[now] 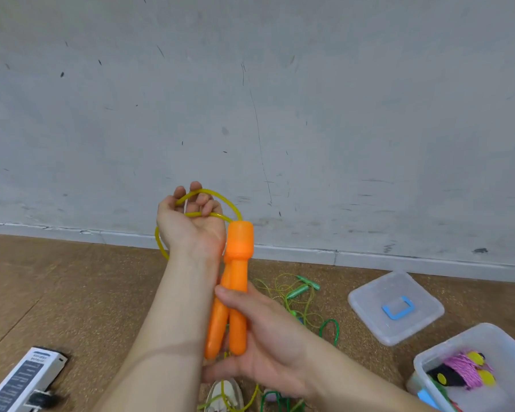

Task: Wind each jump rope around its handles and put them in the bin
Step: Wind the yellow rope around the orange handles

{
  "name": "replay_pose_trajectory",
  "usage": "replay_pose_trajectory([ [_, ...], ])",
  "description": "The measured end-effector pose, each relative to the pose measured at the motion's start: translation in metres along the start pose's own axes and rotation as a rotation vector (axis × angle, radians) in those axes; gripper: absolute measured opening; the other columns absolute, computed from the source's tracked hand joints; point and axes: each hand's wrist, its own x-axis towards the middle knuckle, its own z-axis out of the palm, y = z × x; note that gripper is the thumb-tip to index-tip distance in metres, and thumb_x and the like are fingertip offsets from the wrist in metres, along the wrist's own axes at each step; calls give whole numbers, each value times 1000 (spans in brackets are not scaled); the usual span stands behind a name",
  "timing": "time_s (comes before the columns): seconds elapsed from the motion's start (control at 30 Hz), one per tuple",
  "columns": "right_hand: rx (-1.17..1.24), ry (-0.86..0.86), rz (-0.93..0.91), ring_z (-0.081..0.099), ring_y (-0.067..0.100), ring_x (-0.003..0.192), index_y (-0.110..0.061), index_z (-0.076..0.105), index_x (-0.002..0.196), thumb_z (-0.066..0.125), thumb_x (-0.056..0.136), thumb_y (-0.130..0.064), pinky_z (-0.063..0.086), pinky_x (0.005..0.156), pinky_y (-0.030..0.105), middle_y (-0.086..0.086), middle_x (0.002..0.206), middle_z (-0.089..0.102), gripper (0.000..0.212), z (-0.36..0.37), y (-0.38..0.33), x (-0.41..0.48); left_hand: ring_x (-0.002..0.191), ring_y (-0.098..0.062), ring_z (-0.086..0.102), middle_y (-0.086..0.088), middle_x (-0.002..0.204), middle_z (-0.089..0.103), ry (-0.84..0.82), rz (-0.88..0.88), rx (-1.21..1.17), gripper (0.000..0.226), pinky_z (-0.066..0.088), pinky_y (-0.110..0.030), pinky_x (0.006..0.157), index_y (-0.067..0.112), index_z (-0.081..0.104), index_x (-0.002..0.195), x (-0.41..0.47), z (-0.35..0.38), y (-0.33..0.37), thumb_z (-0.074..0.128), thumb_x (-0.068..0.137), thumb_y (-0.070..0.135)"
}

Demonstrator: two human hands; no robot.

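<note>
- Head view: your right hand (pixel 259 337) has its grip clamped on the two orange handles (pixel 237 292). They are held side by side and nearly upright in front of you, with the thick ends toward 12 o'clock.
- Your left hand (pixel 191 221) is at 11 o'clock from the handles, just beside their top. Its grip is closed on the yellow rope (pixel 220 199), with the fingers curled round it.
- The rope makes a loop above this hand and passes behind the wrist. More of it hangs down at 6 o'clock, near a shoe (pixel 225 392).
- The bin (pixel 500 343) stands on the floor (pixel 87 292) at 4 o'clock from the handles, well apart. A wound pink rope (pixel 461 370) lies in it.
- Its lid (pixel 369 298) lies flat at 3 o'clock, near the wall (pixel 250 99).
- Green jump ropes (pixel 302 288) lie loose on the floor between the handles and the lid.
- A white box (pixel 24 379) is at 8 o'clock.
</note>
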Motion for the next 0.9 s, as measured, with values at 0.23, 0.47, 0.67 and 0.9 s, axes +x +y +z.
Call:
replay_pose_trajectory([
  [0.23, -239, 176, -78, 52, 14, 50, -15, 59, 112, 59, 88, -12, 49, 45, 25, 5, 64, 53, 25, -25, -55, -18, 58, -18, 57, -11, 77, 71, -6, 171, 499, 30, 47, -22, 52, 11, 54, 82, 3, -4, 15, 41, 99, 31],
  [0.47, -70, 86, -64, 32, 2, 36, -13, 58, 106, 54, 84, -10, 22, 28, 11, 1, 60, 41, 22, -34, -83, -39, 50, -18, 59, -7, 51, 64, -130, 72, 2330, 60, 44, -26, 55, 8, 68, 53, -6, -28, 30, 53, 85, 56],
  [0.67, -152, 9, 30, 31, 1, 35, -13, 62, 102, 56, 82, -10, 23, 28, 10, 2, 60, 40, 22, -37, -83, -39, 112, -4, 48, 13, 122, 52, -773, 796, 1909, 72, 36, -19, 96, 26, 51, 129, -21, -16, 6, 73, 62, 9],
  [0.9, -697, 141, 138, 41, 8, 34, -11, 60, 94, 61, 73, -14, 29, 32, 15, 3, 56, 47, 21, -54, -94, -51, 94, -6, 54, 9, 111, 56, -974, 745, 1854, 81, 43, -18, 81, 38, 40, 133, -32, -22, -20, 68, 66, 3],
])
